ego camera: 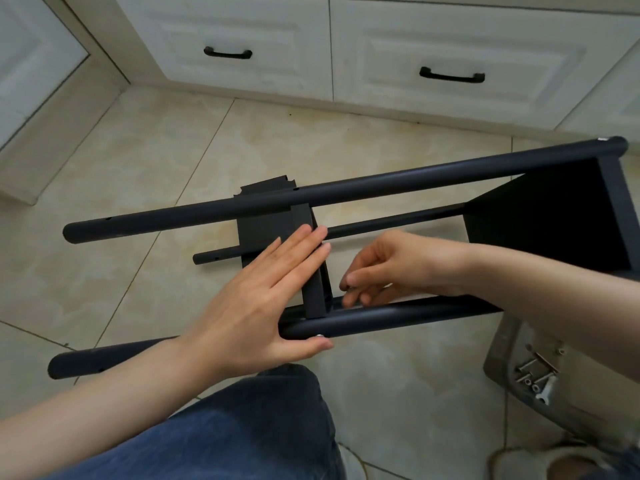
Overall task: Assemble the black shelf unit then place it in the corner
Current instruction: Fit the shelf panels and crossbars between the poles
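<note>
- The black shelf unit point(381, 181) is lying on its side across the middle of the frame, resting on the glossy beige tiled floor point(138, 161). Its round, matte tubes are running from left to right.
- A flat, square-edged middle panel point(266, 230) is sitting between the tubes at centre. A second panel point(540, 216) is closing off the far right end, and its inside is sinking into shadow.
- The left hand point(256, 306) is lying spread out, its fingers straight and flat, pressing against the middle panel's edge. The thumb is reaching under the near tube point(398, 315), just beside a shiny screw head point(318, 336).
- The right hand point(391, 268) is hovering right of the panel, just above the near tube. Its fingers are curling together and pinching a small metal piece point(349, 289), which is too tiny to identify.
- At lower right, a crumpled clear bag point(505, 362) is holding silver screws point(535, 374), and the frame edge is cutting it off.
- A blue denim knee point(259, 427) is filling the bottom centre and covering part of the near tube.
- White panelled cabinets point(277, 36) with dark curved handles point(227, 53) are lining the top.
</note>
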A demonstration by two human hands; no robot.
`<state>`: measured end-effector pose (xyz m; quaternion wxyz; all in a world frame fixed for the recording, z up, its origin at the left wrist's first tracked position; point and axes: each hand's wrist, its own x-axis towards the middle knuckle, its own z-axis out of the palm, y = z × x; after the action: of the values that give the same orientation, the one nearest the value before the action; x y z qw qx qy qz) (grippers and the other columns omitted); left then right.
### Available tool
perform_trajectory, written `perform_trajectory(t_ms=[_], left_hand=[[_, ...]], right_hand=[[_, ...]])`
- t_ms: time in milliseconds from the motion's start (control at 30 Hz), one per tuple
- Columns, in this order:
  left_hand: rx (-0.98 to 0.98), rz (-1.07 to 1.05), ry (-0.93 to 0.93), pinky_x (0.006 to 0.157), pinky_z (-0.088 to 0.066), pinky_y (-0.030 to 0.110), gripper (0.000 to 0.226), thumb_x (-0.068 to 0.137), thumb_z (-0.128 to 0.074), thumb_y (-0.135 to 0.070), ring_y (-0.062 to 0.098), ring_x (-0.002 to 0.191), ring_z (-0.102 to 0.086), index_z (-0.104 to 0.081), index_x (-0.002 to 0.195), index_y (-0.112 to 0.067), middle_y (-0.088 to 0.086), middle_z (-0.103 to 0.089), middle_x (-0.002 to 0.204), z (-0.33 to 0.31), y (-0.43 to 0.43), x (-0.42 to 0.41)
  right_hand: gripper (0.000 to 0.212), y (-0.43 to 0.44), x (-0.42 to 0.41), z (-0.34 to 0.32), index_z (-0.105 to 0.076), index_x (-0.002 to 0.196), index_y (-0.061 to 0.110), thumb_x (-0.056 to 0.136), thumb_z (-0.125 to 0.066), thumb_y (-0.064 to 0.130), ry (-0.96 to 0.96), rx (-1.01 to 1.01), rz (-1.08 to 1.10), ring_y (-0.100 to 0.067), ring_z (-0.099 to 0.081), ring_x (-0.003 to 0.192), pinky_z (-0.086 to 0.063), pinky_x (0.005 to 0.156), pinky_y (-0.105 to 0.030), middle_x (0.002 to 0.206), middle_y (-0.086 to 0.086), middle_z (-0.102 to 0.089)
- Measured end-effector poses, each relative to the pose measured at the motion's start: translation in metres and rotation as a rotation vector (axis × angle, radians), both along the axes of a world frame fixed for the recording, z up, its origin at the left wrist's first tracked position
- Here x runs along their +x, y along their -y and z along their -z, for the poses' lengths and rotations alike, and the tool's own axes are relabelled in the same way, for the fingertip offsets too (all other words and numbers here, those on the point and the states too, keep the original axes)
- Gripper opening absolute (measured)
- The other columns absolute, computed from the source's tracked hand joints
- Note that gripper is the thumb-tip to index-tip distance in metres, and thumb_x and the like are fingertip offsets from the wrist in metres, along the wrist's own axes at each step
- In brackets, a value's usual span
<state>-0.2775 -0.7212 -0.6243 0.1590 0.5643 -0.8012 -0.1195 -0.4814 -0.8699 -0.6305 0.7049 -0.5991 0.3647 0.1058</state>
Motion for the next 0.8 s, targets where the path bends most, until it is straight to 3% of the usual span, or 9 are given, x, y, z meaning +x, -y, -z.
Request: perform_trajectory(t_ms=[200,300,400,533,633,800], left_hand=[[-0.005,0.001,-0.014,0.125,-0.023,0.042,0.096,0.085,-0.069,-0.061,0.02,0.156,-0.016,-0.033,0.156,-0.008,0.002,-0.027,0.167,0.001,-0.001,-0.001],[-0.004,-0.001,-0.01,0.124,-0.025,0.043,0.096,0.084,-0.069,-0.061,0.02,0.156,-0.017,-0.034,0.156,-0.008,0.002,-0.028,0.166,0.001,-0.001,-0.001],[-0.007,-0.001,-0.003,0.123,-0.026,0.044,0.095,0.085,-0.067,-0.062,0.02,0.156,-0.016,-0.034,0.156,-0.007,0.002,-0.028,0.166,0.001,-0.001,-0.002],[-0.001,-0.001,0.001,0.122,-0.029,0.048,0.095,0.085,-0.068,-0.061,0.021,0.156,-0.017,-0.035,0.156,-0.007,0.003,-0.028,0.166,0.001,-0.001,-0.002],[-0.003,-0.001,0.012,0.122,-0.029,0.047,0.095,0.085,-0.067,-0.062,0.021,0.156,-0.017,-0.034,0.156,-0.007,0.003,-0.028,0.166,0.001,-0.001,-0.002],[-0.008,-0.005,0.028,0.122,-0.03,0.045,0.094,0.085,-0.066,-0.062,0.021,0.156,-0.018,-0.036,0.155,-0.007,0.004,-0.029,0.165,-0.001,-0.001,-0.003]], right_hand=[[0.017,-0.006,0.02,0.005,-0.071,0.104,0.009,0.095,-0.065,0.021,-0.018,0.107,-0.003,-0.008,-0.071,0.079,-0.057,0.073,-0.021,0.095,-0.004,-0.078],[0.013,-0.01,0.026,0.005,-0.074,0.098,0.013,0.092,-0.069,0.024,-0.035,0.112,-0.025,-0.012,-0.066,0.084,-0.056,0.087,-0.029,0.099,-0.002,-0.076],[0.011,-0.015,0.032,0.005,-0.071,0.097,0.005,0.094,-0.064,0.012,-0.016,0.155,-0.016,-0.019,-0.063,0.088,-0.052,0.094,-0.033,0.096,-0.011,-0.07],[0.015,-0.016,0.034,0.007,-0.071,0.101,-0.001,0.095,-0.061,0.008,-0.015,0.161,-0.043,-0.015,-0.067,0.081,-0.058,0.077,-0.024,0.091,-0.009,-0.071],[0.017,-0.015,0.034,0.006,-0.075,0.082,0.012,0.094,-0.063,0.012,-0.039,0.162,-0.07,-0.007,-0.067,0.068,-0.054,0.06,-0.017,0.078,0.0,-0.073],[0.026,-0.015,0.037,0.007,-0.073,0.067,0.015,0.091,-0.064,0.011,-0.057,0.141,-0.078,-0.006,-0.065,0.061,-0.052,0.055,-0.015,0.07,0.002,-0.071]])
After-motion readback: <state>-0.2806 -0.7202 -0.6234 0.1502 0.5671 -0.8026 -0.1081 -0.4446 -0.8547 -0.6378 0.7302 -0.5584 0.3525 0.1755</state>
